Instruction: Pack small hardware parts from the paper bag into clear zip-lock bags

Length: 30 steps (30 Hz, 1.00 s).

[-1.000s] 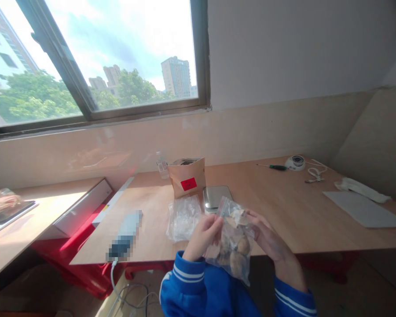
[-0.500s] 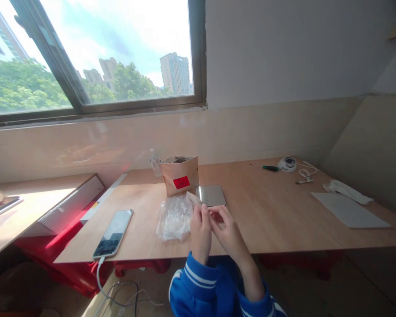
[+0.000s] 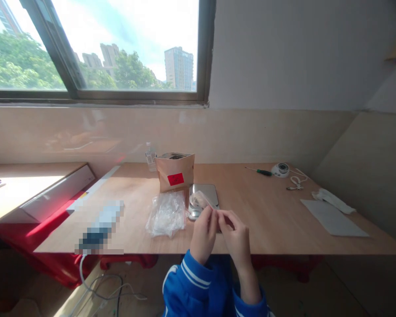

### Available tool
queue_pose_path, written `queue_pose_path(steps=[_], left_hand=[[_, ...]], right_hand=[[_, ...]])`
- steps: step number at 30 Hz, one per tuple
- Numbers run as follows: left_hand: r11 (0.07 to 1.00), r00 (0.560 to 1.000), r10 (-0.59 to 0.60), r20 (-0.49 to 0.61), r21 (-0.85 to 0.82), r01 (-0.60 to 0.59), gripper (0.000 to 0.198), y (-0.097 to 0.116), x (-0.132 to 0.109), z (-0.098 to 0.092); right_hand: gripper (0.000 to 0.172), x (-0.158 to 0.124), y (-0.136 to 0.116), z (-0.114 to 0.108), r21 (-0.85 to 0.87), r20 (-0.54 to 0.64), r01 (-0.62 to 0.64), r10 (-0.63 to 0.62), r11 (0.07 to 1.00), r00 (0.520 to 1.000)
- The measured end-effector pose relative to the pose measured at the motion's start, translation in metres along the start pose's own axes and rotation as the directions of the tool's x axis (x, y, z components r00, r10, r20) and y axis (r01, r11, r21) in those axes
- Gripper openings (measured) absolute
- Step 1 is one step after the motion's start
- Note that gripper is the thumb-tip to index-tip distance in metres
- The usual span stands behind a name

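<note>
Between the fingertips of my left hand (image 3: pixel 203 231) and my right hand (image 3: pixel 234 235) is a small clear plastic bag (image 3: pixel 200 200), pinched along its edge, with something pale brownish inside. Both hands are closed, nearly touching each other. Under the bag stands a small digital scale (image 3: pixel 208 191) with a shiny metal plate, its front partly hidden by my hands. To the left lies a pile of empty clear plastic bags (image 3: pixel 166 215). Behind them a brown paper pouch (image 3: pixel 174 169) with a red label stands upright, its top open.
A phone (image 3: pixel 100 226), blurred out, lies at the left with a white cable hanging off the edge. Behind the pouch stands a clear bottle (image 3: pixel 150 157). Further right are a screwdriver (image 3: pixel 264 172), a white dome camera (image 3: pixel 280 170), and a white sheet (image 3: pixel 333 218) with a cloth-like white bundle (image 3: pixel 335 201).
The view has shifted, so the table's things sit a little further left. My hands have moved slightly apart and right relative to the scale, still holding the bag; its contents now show.
</note>
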State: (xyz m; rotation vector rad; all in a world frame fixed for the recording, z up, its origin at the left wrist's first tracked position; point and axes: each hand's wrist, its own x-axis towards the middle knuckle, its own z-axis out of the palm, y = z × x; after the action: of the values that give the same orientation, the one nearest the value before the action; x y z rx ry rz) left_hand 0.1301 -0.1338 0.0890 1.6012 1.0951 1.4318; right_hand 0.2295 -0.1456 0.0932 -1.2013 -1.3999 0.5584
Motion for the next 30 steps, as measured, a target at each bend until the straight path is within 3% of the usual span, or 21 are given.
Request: queue_pose_path(steps=[2, 4, 6, 9, 12, 14, 15, 17, 19, 20, 25, 27, 30], left_hand=[[1.0, 1.0, -0.028, -0.012, 0.008, 0.029, 0.028, -0.001, -0.003, -0.003], [0.997, 0.997, -0.074, -0.031, 0.022, 0.075, 0.031, -0.001, -0.006, -0.008], [0.994, 0.995, -0.104, -0.011, 0.015, 0.104, 0.034, -0.001, -0.007, -0.011], [0.987, 0.992, -0.127, 0.021, -0.098, 0.128, 0.037, -0.008, -0.007, -0.011], [0.937, 0.973, -0.214, -0.086, -0.3, 0.179, 0.044, -0.022, -0.005, -0.005], [0.864, 0.926, -0.339, -0.163, -0.445, 0.238, 0.047, -0.031, -0.004, -0.003], [0.806, 0.902, -0.407, -0.142, -0.521, 0.282, 0.05, -0.034, -0.004, -0.003], [0.643, 0.866, -0.499, 0.038, -0.653, 0.399, 0.061, -0.036, -0.003, -0.004], [0.509, 0.846, -0.489, 0.214, -0.718, 0.476, 0.07, -0.033, -0.001, -0.008], [0.487, 0.846, -0.473, 0.246, -0.728, 0.483, 0.071, -0.032, 0.001, -0.011], [0.65, 0.879, -0.467, 0.097, -0.637, 0.415, 0.058, -0.031, 0.026, -0.032], [0.708, 0.9, -0.436, 0.026, -0.607, 0.36, 0.056, -0.036, 0.04, -0.043], [0.743, 0.9, -0.408, -0.152, -0.628, 0.231, 0.054, -0.051, 0.058, -0.054]], right_hand=[[0.026, 0.002, 0.012, -0.01, -0.02, -0.206, -0.078, 0.072, 0.997, 0.976], [0.028, 0.004, 0.024, -0.022, 0.014, -0.431, -0.152, 0.144, 0.988, 0.891], [0.032, 0.007, 0.03, -0.032, 0.109, -0.496, -0.181, 0.211, 0.977, 0.842], [0.037, 0.008, 0.026, -0.033, 0.243, -0.378, -0.188, 0.271, 0.952, 0.885], [0.037, 0.007, 0.013, -0.021, 0.309, -0.309, -0.172, 0.269, 0.936, 0.912], [0.037, 0.006, 0.006, -0.01, 0.366, -0.286, -0.166, 0.281, 0.916, 0.916], [0.037, 0.005, 0.005, -0.004, 0.402, -0.273, -0.173, 0.298, 0.899, 0.915], [0.038, 0.005, 0.003, 0.008, 0.464, -0.217, -0.206, 0.337, 0.862, 0.916], [0.04, 0.004, 0.002, 0.019, 0.47, -0.131, -0.248, 0.344, 0.847, 0.93], [0.041, 0.003, 0.001, 0.023, 0.449, -0.114, -0.247, 0.329, 0.859, 0.937], [0.04, 0.0, -0.015, 0.023, 0.248, -0.351, -0.026, 0.115, 0.968, 0.929], [0.028, 0.0, -0.022, 0.019, 0.233, -0.295, 0.025, 0.046, 0.972, 0.954], [0.021, 0.01, -0.026, 0.025, 0.241, -0.092, 0.045, -0.024, 0.969, 0.995]])
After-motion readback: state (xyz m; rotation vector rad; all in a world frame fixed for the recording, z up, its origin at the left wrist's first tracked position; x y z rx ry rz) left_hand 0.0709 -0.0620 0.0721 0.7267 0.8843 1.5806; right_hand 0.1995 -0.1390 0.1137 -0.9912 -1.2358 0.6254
